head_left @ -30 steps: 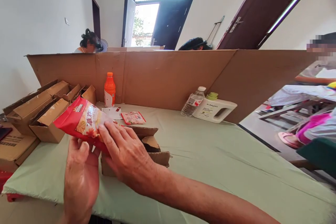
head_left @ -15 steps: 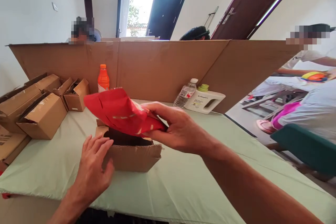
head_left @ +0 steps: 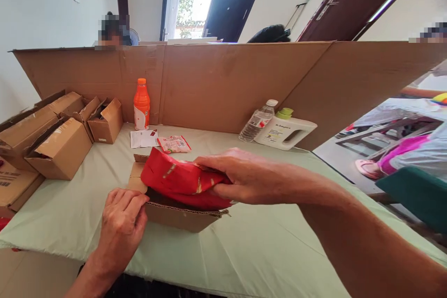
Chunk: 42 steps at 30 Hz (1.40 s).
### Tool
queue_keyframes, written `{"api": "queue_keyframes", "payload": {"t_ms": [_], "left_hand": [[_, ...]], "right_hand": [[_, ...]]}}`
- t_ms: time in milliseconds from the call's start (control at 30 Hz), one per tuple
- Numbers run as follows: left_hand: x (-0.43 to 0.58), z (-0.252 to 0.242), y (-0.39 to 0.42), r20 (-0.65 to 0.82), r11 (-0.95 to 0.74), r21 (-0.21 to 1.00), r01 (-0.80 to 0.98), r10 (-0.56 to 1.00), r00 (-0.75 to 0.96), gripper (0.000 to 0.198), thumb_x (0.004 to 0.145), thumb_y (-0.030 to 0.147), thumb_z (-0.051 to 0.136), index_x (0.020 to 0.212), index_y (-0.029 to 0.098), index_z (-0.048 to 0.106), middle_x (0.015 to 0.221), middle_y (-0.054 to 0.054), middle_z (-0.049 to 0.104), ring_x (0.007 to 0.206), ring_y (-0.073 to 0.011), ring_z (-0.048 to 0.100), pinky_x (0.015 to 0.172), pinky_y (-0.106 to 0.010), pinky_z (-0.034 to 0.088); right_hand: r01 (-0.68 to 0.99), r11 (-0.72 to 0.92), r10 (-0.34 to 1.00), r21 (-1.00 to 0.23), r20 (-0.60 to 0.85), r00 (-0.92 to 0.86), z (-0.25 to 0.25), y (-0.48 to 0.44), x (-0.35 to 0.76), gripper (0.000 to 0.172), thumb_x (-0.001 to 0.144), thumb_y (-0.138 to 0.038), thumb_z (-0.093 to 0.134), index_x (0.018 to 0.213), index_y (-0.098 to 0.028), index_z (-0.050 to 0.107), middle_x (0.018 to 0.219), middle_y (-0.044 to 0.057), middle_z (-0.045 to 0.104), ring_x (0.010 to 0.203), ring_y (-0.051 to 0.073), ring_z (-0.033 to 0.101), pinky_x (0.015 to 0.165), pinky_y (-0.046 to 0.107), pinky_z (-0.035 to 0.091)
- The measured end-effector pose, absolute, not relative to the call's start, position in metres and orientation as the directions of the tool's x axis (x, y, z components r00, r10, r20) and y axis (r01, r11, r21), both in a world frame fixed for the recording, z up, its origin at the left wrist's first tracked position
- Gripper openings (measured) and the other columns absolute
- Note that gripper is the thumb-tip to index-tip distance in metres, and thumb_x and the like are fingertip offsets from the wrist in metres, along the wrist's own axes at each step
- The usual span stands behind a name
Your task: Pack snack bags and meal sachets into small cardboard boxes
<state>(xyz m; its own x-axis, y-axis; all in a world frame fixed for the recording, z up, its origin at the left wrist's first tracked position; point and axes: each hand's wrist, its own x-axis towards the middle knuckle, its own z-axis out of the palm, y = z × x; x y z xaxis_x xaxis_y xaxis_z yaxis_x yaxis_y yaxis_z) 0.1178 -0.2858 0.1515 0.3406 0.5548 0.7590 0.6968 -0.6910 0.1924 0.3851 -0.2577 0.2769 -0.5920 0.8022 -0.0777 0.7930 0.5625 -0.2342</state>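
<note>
My right hand (head_left: 240, 174) grips a red packet (head_left: 178, 174), thumb and fingers pinched around its right end. The packet lies tilted over the mouth of an open cardboard box (head_left: 178, 218), its lower edge dipping inside the rim. At the box's near left corner, my left hand (head_left: 125, 212) is closed on the cardboard edge. Behind the box lie a pink-and-white packet (head_left: 173, 144) and a white card or packet (head_left: 144, 139). What is inside the box is hidden by the red packet.
An orange bottle (head_left: 141, 104) stands by the cardboard partition (head_left: 223, 86). To its right are a tilted clear bottle (head_left: 257, 121) and a white jug (head_left: 286, 131). Several cardboard boxes (head_left: 64, 149) line the left side of the pale green table (head_left: 279, 247). Other people are beyond the partition.
My right hand has lowered the red packet into the box's mouth, uncovering the small packets behind. My left hand has closed on the box edge. The view has shifted slightly.
</note>
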Motion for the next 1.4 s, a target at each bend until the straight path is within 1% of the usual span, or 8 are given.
{"api": "queue_keyframes", "payload": {"t_ms": [200,433,567,833,1067,1167,1233,1400], "left_hand": [[0.120,0.154,-0.286,0.741,-0.679,0.221,0.700,0.584,0.332,0.027,0.086,0.002,0.051,0.096,0.022,0.065,0.085,-0.002,0.073,0.077,-0.0207,0.067,0.073,-0.035,0.049],[0.119,0.152,-0.286,0.740,-0.695,0.237,0.679,0.582,0.338,0.028,0.086,0.001,0.050,0.097,0.023,0.064,0.086,-0.002,0.073,0.079,-0.0204,0.067,0.074,-0.035,0.049],[0.116,0.151,-0.286,0.726,-0.719,0.262,0.644,0.586,0.360,0.028,0.086,0.001,0.050,0.094,0.023,0.064,0.086,-0.002,0.072,0.080,-0.0199,0.066,0.074,-0.034,0.051],[0.111,0.146,-0.285,0.735,-0.755,0.293,0.587,0.570,0.366,0.028,0.086,0.000,0.050,0.093,0.022,0.066,0.088,-0.003,0.071,0.084,-0.0192,0.065,0.075,-0.032,0.053],[0.111,0.138,-0.284,0.770,-0.774,0.229,0.590,0.514,0.377,0.028,0.084,-0.003,0.053,0.092,0.020,0.066,0.087,-0.002,0.071,0.087,-0.0196,0.063,0.080,-0.034,0.051],[0.111,0.134,-0.286,0.780,-0.758,0.228,0.612,0.518,0.351,0.028,0.084,-0.003,0.052,0.093,0.020,0.066,0.088,-0.003,0.071,0.091,-0.0204,0.062,0.082,-0.034,0.052],[0.110,0.132,-0.288,0.758,-0.750,0.282,0.598,0.556,0.340,0.028,0.084,-0.003,0.051,0.093,0.020,0.066,0.095,-0.005,0.069,0.094,-0.0197,0.063,0.082,-0.033,0.054],[0.103,0.130,-0.293,0.684,-0.685,0.379,0.623,0.660,0.309,0.029,0.081,0.000,0.048,0.094,0.021,0.065,0.129,-0.012,0.059,0.116,-0.0236,0.064,0.089,-0.035,0.058]], "right_hand": [[0.829,0.550,0.828,-0.100,-0.065,-0.557,0.295,-0.268,0.386,0.006,0.077,-0.019,0.052,0.074,-0.023,0.049,0.063,0.001,0.056,0.054,0.014,0.043,0.054,0.030,0.026],[0.832,0.552,0.788,-0.056,-0.289,-0.543,0.285,-0.252,0.365,0.008,0.074,-0.015,0.054,0.071,-0.022,0.057,0.057,-0.001,0.048,0.049,0.014,0.033,0.049,0.030,0.022],[0.816,0.577,0.763,-0.036,-0.331,-0.555,0.290,-0.243,0.349,0.009,0.078,-0.017,0.053,0.077,-0.022,0.061,0.062,0.000,0.053,0.052,0.015,0.038,0.050,0.029,0.024],[0.763,0.625,0.707,-0.167,-0.295,-0.643,0.286,-0.229,0.342,0.006,0.082,-0.015,0.055,0.079,-0.019,0.058,0.064,-0.002,0.050,0.059,0.013,0.040,0.055,0.027,0.028],[0.644,0.621,0.705,-0.446,-0.041,-0.708,0.281,-0.231,0.355,0.014,0.088,-0.024,0.052,0.093,-0.019,0.064,0.073,-0.002,0.057,0.062,0.012,0.044,0.059,0.026,0.033],[0.630,0.635,0.709,-0.446,0.012,-0.706,0.274,-0.226,0.349,0.017,0.088,-0.026,0.055,0.100,-0.018,0.065,0.076,-0.001,0.058,0.064,0.013,0.045,0.061,0.025,0.035],[0.646,0.641,0.709,-0.415,-0.001,-0.705,0.267,-0.224,0.345,0.018,0.087,-0.023,0.055,0.101,-0.017,0.066,0.077,0.000,0.060,0.066,0.013,0.046,0.061,0.026,0.034],[0.673,0.636,0.724,-0.379,-0.009,-0.690,0.250,-0.221,0.345,0.018,0.086,-0.014,0.051,0.097,-0.017,0.065,0.084,0.004,0.066,0.071,0.015,0.049,0.067,0.027,0.036]]}}
